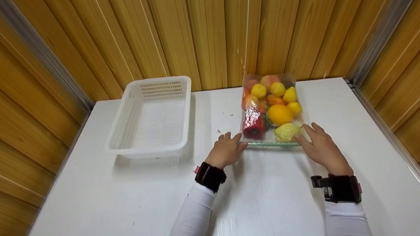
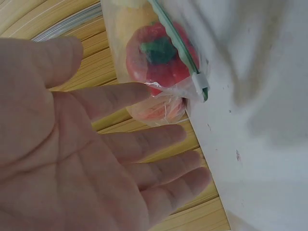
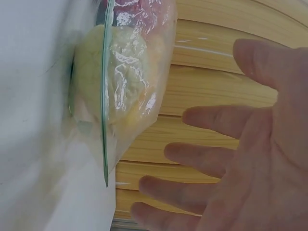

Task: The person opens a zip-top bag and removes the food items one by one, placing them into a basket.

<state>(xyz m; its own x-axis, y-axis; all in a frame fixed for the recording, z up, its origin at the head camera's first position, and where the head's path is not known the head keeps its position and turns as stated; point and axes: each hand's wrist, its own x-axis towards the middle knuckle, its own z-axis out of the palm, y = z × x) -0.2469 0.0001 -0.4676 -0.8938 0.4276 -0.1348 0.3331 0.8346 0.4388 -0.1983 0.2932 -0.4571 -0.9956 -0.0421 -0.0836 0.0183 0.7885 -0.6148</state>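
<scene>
A clear zip bag [image 1: 268, 137] full of fruit and vegetables lies on the white table, its green zip strip [image 1: 265, 144] facing me. Through the plastic show a red bell pepper [image 1: 253, 127], a pale green cabbage [image 1: 286, 132], a large orange-yellow fruit [image 1: 280, 114] and several lemons [image 1: 258, 91]. My left hand [image 1: 227, 150], fingers extended, is at the bag's near left corner. A white slider [image 2: 198, 83] sits near that end of the strip in the left wrist view. At the near right corner, by the cabbage, my right hand [image 1: 323, 148] has its fingers spread. Neither hand grips anything.
A white plastic basket [image 1: 187, 114] with slotted walls stands on the table [image 1: 126, 209] left of the bag. Wood-patterned panels [image 1: 206, 34] rise along the back and both sides, with grey metal strips at the corners.
</scene>
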